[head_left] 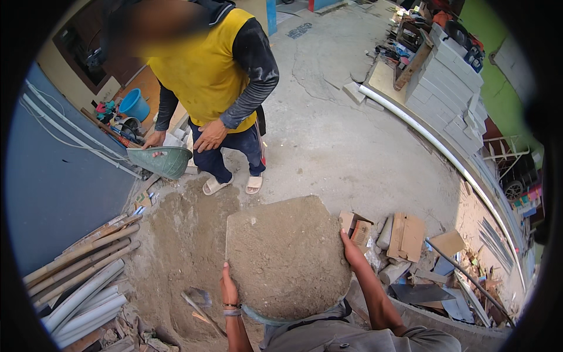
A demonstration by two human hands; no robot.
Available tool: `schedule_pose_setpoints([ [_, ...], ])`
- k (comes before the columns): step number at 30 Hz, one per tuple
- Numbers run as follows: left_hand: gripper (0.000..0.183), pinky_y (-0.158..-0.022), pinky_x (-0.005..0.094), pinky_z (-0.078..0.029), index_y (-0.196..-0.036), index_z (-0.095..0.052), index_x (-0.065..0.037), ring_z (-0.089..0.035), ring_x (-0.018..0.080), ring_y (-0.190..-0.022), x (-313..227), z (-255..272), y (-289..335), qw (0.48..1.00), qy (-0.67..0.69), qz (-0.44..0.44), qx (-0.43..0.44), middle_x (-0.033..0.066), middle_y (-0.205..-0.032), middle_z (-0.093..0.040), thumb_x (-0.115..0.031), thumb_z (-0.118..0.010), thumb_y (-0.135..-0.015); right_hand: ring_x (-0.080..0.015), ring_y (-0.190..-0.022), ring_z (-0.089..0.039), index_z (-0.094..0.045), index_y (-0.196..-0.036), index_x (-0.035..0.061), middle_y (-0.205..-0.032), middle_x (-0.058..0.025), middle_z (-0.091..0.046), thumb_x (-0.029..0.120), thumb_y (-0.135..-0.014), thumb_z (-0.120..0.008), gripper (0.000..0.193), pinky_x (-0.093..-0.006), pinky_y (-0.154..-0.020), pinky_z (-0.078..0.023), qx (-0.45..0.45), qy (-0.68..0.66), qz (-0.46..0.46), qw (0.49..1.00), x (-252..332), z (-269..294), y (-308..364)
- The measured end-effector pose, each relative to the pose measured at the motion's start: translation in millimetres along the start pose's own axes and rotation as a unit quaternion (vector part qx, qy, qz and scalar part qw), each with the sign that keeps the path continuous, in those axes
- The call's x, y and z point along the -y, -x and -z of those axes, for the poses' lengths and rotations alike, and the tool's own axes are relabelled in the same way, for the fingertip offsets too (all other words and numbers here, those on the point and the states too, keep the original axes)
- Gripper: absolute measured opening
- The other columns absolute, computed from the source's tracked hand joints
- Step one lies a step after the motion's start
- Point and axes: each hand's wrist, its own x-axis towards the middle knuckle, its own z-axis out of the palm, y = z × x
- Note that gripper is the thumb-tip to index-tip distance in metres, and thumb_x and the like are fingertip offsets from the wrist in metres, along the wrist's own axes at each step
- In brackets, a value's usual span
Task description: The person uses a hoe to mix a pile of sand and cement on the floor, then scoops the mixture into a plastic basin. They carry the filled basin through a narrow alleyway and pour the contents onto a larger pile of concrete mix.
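The tub of sand is held between both hands, left hand at its near left side, right hand farther up its right; ahead-left of it, a green bucket hangs from a co-worker's hand.

Grey shirt, dark bracelet and pale wristband
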Motion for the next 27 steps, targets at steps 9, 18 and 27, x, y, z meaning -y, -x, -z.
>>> schedule_pose_setpoints([
  [9,0.079,-0.088,0.0335,-0.045,-0.12,-0.056,0.012,-0.06,0.0249,-0.101,-83.7,-76.6,-81.2,0.98,-0.017,-0.053,0.19,0.0187,-0.115,-0.063,-0.06,-0.046,-0.089,-0.0275,-0.119,-0.052,-0.047,-0.133,-0.0093,-0.129,-0.0208,-0.055,0.068,-0.09,-0.043,0.089,-0.0343,-0.101,-0.038,-0.132,-0.116,0.051,0.983,11.2,24.0,18.6],
  [18,0.079,-0.086,0.0319,-0.044,-0.113,-0.061,0.013,-0.06,0.0238,-0.095,-142.2,-164.2,-162.5,0.931,-0.15,-0.11,0.314,0.0174,-0.105,-0.066,-0.061,-0.046,-0.089,-0.0258,-0.123,-0.049,-0.046,-0.137,-0.0031,-0.135,-0.0169,-0.052,0.065,-0.091,-0.044,0.082,-0.0345,-0.102,-0.037,-0.237,-0.236,0.116,0.935,-7.9,41.1,-20.6],
  [27,0.077,-0.088,0.0319,-0.046,-0.126,-0.054,0.007,-0.063,0.0236,-0.1,-196.7,-268.6,-187.5,0.867,-0.23,-0.111,0.427,0.0158,-0.115,-0.064,-0.06,-0.042,-0.09,-0.0292,-0.119,-0.053,-0.049,-0.132,-0.0079,-0.131,-0.0215,-0.054,0.064,-0.09,-0.045,0.084,-0.0363,-0.099,-0.04,-0.266,-0.349,0.065,0.896,7.9,71.6,-49.2],
])
